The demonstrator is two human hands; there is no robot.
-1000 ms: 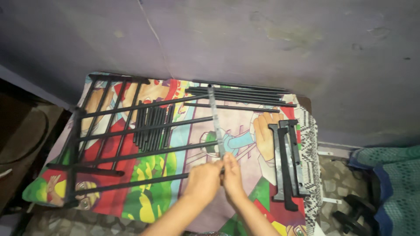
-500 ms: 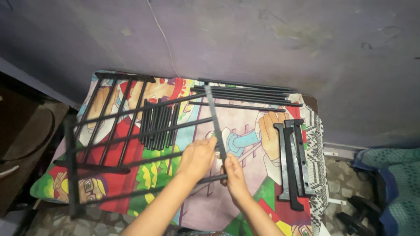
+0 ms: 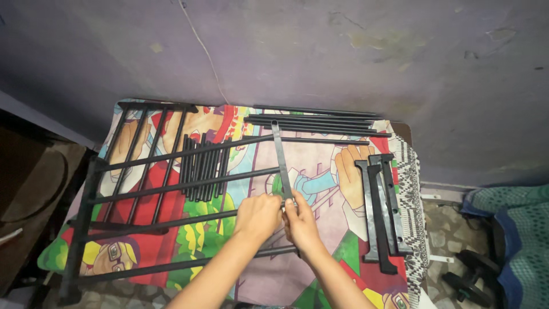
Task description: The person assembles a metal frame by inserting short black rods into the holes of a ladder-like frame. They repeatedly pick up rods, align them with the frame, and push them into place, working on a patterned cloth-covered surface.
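Both forearms reaching in from below, meeting mid-surface. Left hand curled knuckles-up, fingers closed around the end of a black rod of the rack frame. Right hand alongside, fingers pinching the grey flat bar, lying across the cartoon-printed cloth.

A single head-worn camera looks steeply down from above and close behind the person's hands, facing a purple plaster wall beyond a colourful cartoon-printed cloth spread on the floor.
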